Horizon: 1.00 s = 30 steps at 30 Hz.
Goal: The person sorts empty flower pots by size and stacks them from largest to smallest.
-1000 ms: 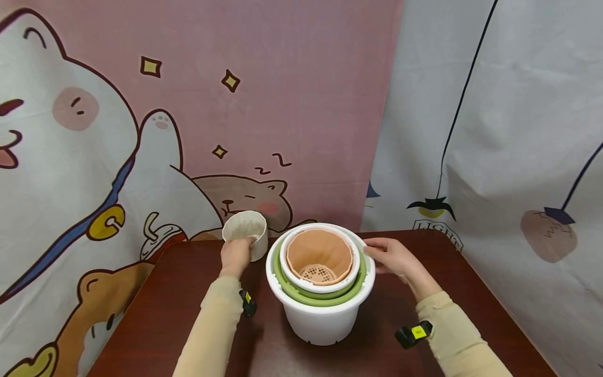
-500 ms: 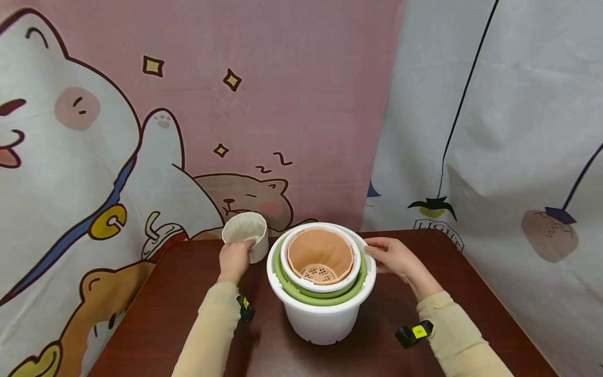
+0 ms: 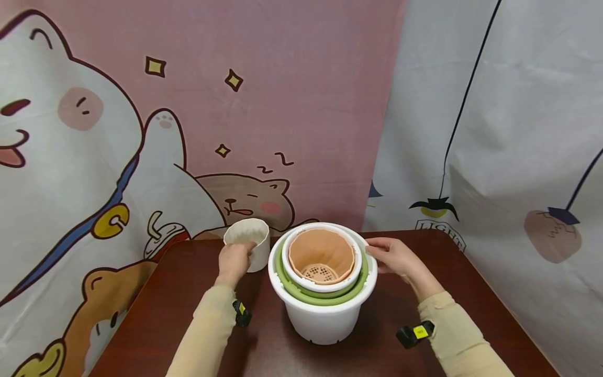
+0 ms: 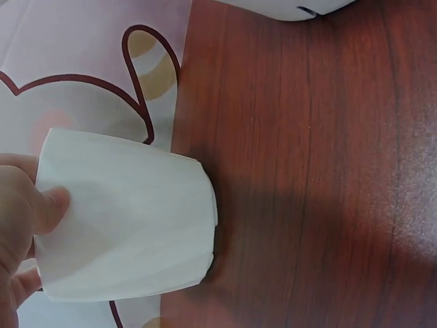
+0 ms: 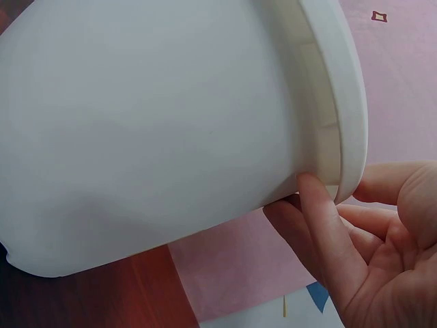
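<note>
My left hand (image 3: 234,263) pinches the near rim of a small white flower pot (image 3: 260,253), thumb outside in the left wrist view and the other fingers partly hidden by its wall. The small pot (image 4: 130,219) stands just left of a large white pot (image 3: 322,322). Nested inside the large pot are a green pot (image 3: 320,300), a white one (image 3: 286,260) and an orange one (image 3: 322,245) with a perforated bottom. On the right side, my right hand (image 3: 393,257) grips the large pot's rim, with fingers curled under the lip in the right wrist view.
The pots are on a dark red-brown wooden table (image 3: 155,314). Behind its far edge hangs a pink cloth backdrop (image 3: 306,104) with cartoon animals, and a pale cloth (image 3: 494,131) runs along the right side.
The small white pot has shifted slightly toward me, along with my left hand. My right hand and the nested pots stay practically where they were.
</note>
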Tool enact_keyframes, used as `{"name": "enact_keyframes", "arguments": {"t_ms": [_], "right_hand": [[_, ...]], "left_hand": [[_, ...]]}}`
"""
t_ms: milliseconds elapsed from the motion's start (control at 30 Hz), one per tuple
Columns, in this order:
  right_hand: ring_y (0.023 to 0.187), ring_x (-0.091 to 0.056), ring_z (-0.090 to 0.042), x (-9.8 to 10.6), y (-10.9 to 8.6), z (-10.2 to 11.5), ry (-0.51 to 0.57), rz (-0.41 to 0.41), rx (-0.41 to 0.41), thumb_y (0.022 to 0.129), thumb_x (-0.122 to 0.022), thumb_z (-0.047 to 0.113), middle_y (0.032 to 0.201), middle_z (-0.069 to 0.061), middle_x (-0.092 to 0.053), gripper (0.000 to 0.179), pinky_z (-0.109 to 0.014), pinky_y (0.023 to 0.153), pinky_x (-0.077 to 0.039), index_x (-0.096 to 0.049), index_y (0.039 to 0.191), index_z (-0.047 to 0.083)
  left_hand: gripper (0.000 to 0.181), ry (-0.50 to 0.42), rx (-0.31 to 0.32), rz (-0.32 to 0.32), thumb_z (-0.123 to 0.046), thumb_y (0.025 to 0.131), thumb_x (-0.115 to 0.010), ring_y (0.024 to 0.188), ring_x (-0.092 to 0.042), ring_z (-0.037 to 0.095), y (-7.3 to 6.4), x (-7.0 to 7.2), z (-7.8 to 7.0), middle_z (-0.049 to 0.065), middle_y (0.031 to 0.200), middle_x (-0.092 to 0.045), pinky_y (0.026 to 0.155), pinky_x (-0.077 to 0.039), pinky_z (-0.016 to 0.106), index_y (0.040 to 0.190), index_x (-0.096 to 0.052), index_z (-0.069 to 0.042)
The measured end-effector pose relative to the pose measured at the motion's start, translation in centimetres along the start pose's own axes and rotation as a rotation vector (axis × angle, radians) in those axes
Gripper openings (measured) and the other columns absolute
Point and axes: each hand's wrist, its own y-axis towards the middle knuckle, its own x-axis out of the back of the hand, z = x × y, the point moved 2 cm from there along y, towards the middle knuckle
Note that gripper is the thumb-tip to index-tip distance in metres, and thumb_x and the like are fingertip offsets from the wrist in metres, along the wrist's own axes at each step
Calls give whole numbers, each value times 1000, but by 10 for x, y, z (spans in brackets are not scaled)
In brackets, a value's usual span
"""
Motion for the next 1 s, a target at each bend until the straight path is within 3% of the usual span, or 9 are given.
{"name": "enact_keyframes", "arguments": {"t_ms": [467, 1000], "right_hand": [[86, -69, -21, 0, 0, 2, -12, 8, -1, 99, -62, 20, 123, -26, -61, 46, -38, 73, -60, -54, 134, -10], [83, -69, -21, 1, 1, 0, -2, 5, -7, 99, -63, 20, 121, -25, -63, 48, -37, 72, -60, -52, 136, -9]], "left_hand": [[32, 14, -38, 6, -1, 82, -73, 75, -68, 27, -3, 19, -7, 2, 87, -74, 70, -55, 46, 110, -75, -17], [32, -45, -88, -152, 2, 77, -76, 73, -68, 31, 0, 51, -12, 5, 84, -74, 65, -54, 48, 105, -75, -14]]}}
